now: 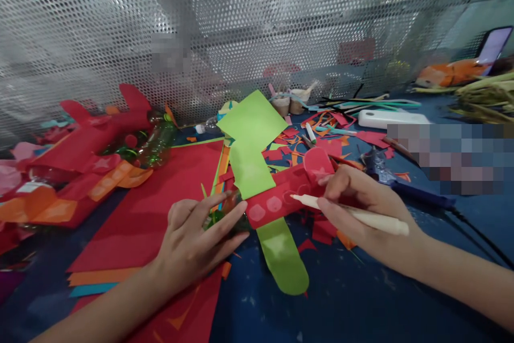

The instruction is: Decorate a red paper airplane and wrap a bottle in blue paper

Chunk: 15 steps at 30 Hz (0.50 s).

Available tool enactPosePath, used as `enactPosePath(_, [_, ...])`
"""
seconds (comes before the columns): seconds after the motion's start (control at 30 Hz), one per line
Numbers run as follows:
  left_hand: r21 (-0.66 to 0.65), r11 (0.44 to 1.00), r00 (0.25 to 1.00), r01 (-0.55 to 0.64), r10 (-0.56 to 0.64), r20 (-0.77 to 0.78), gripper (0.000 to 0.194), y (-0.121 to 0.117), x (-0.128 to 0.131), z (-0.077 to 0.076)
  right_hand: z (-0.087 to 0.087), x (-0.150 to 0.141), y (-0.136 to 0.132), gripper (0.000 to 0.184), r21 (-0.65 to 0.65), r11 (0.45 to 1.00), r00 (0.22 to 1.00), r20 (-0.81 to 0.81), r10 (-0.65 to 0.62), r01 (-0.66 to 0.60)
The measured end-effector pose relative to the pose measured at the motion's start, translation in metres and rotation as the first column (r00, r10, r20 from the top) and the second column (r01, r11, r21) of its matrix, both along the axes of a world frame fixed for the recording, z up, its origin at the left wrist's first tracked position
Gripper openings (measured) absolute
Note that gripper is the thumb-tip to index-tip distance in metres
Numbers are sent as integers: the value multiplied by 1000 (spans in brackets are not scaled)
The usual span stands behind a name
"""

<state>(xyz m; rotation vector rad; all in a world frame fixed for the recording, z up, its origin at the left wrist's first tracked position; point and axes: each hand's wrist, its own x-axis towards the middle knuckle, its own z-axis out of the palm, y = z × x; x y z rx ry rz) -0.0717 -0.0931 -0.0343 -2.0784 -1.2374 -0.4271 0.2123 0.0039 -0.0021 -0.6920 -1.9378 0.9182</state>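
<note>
A toy plane [289, 197] with a red-paper-covered body and light green paper wings lies before me. White circles run along its side, and pale stars mark the rounded green wing [281, 249] and the red tail [320, 165]. My left hand [196, 230] has its fingers spread around the plane's green, see-through bottle end, steadying it; the fingers partly hide that end. In my right hand [357, 209] is a white marker pen [369, 219], its tip at a faint round outline beside the white circles.
Red, orange and blue paper sheets [132, 225] lie under my left arm. A larger red paper model [80, 150] and a green bottle [160, 142] stand left. Behind are scraps, two small cups [299, 101] and a white device [391, 118]; a blue glue gun [421, 191] lies right.
</note>
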Motion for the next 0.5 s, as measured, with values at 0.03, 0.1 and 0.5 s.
enactPosePath(0.03, [5,1000,1000,5,-5,-8,49,0,0,0,0,0,0,23,-25,1000,1000,3,18,-17])
enactPosePath(0.1, [12,1000,1000,18,-17,-16,48,0,1,1,1,-1,0,22,-84,994,998,7,65,-64])
enactPosePath(0.5, [6,1000,1000,17,-17,13,47,0,-2,-2,1,-2,1,21,-161,981,992,38,117,-109])
